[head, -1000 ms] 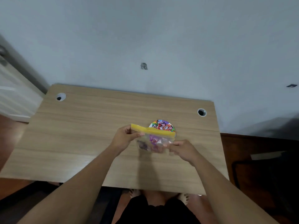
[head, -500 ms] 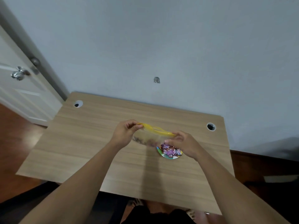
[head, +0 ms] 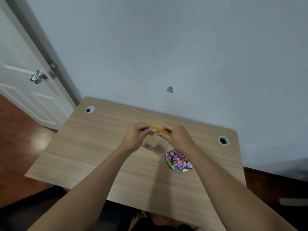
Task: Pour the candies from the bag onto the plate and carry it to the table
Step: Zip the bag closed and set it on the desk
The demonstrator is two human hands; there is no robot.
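Head view | both hands pinch zip bag's (head: pixel 154 140) yellow strip, left hand (head: pixel 135 138) and right hand (head: pixel 177 139) now closer together | candies (head: pixel 179 160) already on plate (head: pixel 170 165) near desk's (head: pixel 100 147) right edge | carrying remains

A plain pale grey-blue wall (head: pixel 183 47) fills most of the view, bare except for a small dark mark (head: pixel 170 89) low down, just above the desk. The wooden desk (head: pixel 93 147) stands pushed against that wall, its light top streaked with grain, with a round cable hole near the back left corner (head: pixel 90 109) and another near the back right (head: pixel 223 140). To the left a white panelled door (head: pixel 20 90) stands with a shiny metal handle (head: pixel 38 77); its frame meets the wall beside the desk's corner. The floor (head: pixel 18 147) is reddish-brown wood and catches a soft patch of light on the left. Under the desk's near edge it is dark.
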